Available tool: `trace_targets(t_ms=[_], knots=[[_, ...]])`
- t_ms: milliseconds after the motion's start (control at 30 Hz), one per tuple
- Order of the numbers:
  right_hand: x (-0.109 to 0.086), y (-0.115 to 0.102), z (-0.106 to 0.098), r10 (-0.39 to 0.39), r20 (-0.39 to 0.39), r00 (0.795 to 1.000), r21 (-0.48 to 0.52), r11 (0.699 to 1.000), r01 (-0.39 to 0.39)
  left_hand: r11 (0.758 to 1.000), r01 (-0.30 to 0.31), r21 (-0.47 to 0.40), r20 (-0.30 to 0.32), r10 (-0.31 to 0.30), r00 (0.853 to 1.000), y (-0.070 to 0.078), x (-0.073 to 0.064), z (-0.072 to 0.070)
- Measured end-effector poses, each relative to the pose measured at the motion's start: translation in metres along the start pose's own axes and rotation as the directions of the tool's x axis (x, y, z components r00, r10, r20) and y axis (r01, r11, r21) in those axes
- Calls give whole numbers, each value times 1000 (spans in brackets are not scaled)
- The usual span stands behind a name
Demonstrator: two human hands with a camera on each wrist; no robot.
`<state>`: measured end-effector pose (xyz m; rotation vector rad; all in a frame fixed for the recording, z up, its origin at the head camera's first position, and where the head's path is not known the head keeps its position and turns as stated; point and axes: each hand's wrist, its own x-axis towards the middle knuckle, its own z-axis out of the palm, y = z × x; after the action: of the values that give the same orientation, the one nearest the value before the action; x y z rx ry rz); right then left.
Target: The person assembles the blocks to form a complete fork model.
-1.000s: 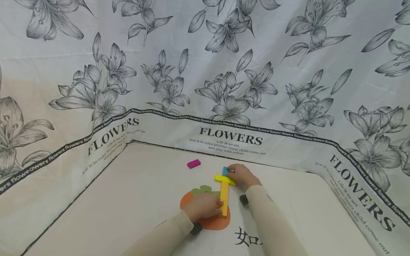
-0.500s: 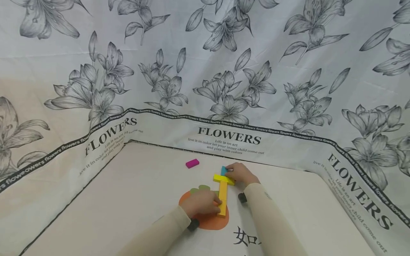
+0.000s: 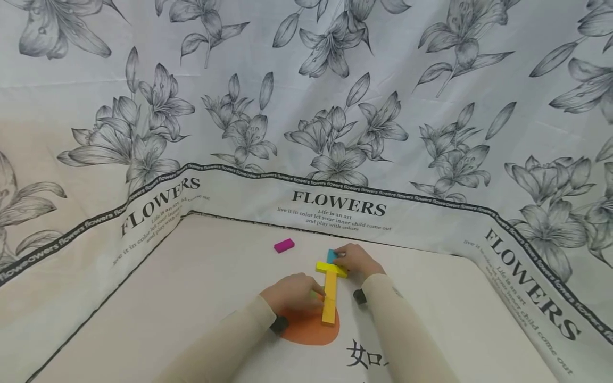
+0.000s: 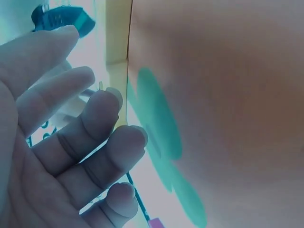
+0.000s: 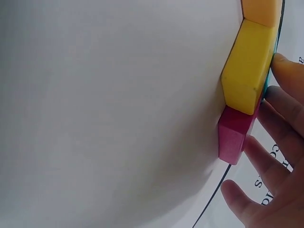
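Note:
My right hand pinches a small blue block just beyond a crosswise yellow block. In the right wrist view a dark pinkish-red block abuts the yellow one beside my fingertips; my hand appears to cover that spot in the head view. Two orange-yellow blocks, the far one and the near one, form a stem toward me. My left hand lies along the stem's left side, fingers loosely bent and apart. Whether its fingertips touch the stem, I cannot tell.
A loose magenta block lies to the left near the far edge. The white tabletop cloth carries an orange fruit print and dark lettering. A flower-printed curtain stands around the back and sides.
My left hand has slid away from the near stem block, forward and slightly left, and its fingers have loosened. My right hand stays at the blue block. The head view has shifted slightly.

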<state>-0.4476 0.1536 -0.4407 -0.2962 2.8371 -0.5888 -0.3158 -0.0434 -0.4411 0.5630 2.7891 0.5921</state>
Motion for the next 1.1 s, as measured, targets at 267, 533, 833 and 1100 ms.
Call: trace_targets(t_ms=[267,533,833,1100], knots=[[-2,1,4,-10,-19,1000,7,1000,10,1000,6,5,-14,-6,1000,-16,11,-20],[-4,4,3,-16,6,1000,-23,1000,16,998,51,44,-27,-50,998,-31,20,-45],[-1,5,2,6,22,1000,-25,1000,-6,990,88,106,-68,-81,994,-45,34,-65],[-5,4,1,-5,19,1000,-26,1000,6,990,124,72,-85,-118,989,-50,40,-75]])
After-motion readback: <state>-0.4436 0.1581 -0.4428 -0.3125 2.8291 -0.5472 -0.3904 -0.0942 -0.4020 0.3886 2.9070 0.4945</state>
